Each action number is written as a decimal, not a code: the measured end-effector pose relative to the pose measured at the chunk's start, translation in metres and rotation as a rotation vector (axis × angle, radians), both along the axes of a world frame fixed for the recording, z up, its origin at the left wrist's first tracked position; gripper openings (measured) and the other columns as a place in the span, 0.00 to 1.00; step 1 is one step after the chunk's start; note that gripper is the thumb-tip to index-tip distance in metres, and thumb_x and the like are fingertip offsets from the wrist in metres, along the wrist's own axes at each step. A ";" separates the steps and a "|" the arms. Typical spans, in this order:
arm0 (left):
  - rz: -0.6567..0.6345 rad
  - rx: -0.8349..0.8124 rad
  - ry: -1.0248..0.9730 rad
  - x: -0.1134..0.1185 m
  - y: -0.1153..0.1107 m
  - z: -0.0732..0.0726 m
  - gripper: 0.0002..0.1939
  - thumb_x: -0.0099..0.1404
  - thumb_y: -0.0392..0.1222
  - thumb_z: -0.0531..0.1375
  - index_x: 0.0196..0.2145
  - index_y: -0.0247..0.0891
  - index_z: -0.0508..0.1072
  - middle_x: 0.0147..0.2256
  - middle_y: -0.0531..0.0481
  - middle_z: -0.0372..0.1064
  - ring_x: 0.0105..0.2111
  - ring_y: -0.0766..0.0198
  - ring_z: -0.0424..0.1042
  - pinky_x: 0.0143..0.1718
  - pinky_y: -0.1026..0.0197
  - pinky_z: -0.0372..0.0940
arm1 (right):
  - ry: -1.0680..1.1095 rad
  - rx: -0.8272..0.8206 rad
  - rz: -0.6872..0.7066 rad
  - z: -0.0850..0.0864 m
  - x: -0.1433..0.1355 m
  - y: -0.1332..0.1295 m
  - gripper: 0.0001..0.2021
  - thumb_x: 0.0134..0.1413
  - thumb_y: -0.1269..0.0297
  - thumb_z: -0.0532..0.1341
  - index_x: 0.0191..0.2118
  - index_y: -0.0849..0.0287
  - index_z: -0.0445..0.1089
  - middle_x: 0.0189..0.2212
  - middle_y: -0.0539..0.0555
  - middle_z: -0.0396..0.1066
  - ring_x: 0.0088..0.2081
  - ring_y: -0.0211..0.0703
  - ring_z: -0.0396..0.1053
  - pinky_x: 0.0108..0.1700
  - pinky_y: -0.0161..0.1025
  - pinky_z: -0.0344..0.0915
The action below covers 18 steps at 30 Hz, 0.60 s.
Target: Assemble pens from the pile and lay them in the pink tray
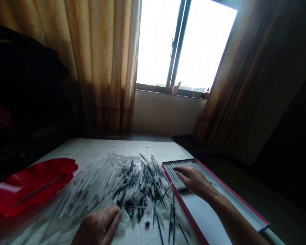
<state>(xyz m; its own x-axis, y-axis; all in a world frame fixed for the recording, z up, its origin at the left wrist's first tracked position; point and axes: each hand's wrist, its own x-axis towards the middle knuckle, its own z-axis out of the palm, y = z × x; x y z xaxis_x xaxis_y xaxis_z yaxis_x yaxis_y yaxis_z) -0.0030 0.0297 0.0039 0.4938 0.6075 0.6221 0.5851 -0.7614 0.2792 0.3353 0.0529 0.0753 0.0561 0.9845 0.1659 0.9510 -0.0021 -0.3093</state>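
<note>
My left hand (99, 225) is closed at the near edge of a loose heap, thumb pressed against the fingers; whatever it may hold is hidden. Beside it lie clear plastic tubes (94, 185) and, further right, thin dark rods (153, 177) that look like pen refills. A small dark cap (147, 224) rests right of this hand. My right hand (191, 178) reaches over a shallow red-edged box (183, 207), its fingers stretched out and the thumb apart. Under the fingertips, a row of white pen-like sticks (177, 175) lies side by side in the box's far end.
A red wavy-rimmed tray (17, 182) stands at the left, with one long thin stick (39, 190) in it. The white table (132, 146) extends toward a window. On the sill are a pink cup (174, 90) and a small bottle (206, 93). Curtains (104, 61) hang behind.
</note>
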 end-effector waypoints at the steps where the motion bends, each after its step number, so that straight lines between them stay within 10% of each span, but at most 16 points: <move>1: 0.023 0.019 -0.015 -0.001 0.002 0.001 0.19 0.74 0.46 0.46 0.27 0.44 0.67 0.21 0.57 0.71 0.21 0.66 0.75 0.22 0.70 0.64 | 0.013 0.015 0.053 -0.001 -0.015 -0.004 0.15 0.61 0.62 0.55 0.48 0.53 0.76 0.45 0.53 0.77 0.44 0.43 0.74 0.44 0.34 0.67; 8: 0.149 0.017 0.007 -0.009 0.013 0.005 0.21 0.73 0.46 0.45 0.27 0.42 0.70 0.21 0.54 0.74 0.21 0.63 0.76 0.22 0.67 0.64 | 0.127 0.122 0.301 -0.034 -0.093 -0.025 0.12 0.61 0.68 0.55 0.39 0.54 0.77 0.34 0.53 0.75 0.35 0.40 0.73 0.38 0.32 0.63; 18: 0.174 -0.052 0.033 -0.006 0.011 0.001 0.11 0.68 0.39 0.52 0.34 0.41 0.75 0.30 0.51 0.77 0.30 0.60 0.78 0.32 0.63 0.69 | -0.096 0.093 0.396 -0.064 -0.106 -0.036 0.16 0.57 0.75 0.54 0.43 0.50 0.74 0.35 0.52 0.72 0.34 0.41 0.73 0.33 0.33 0.61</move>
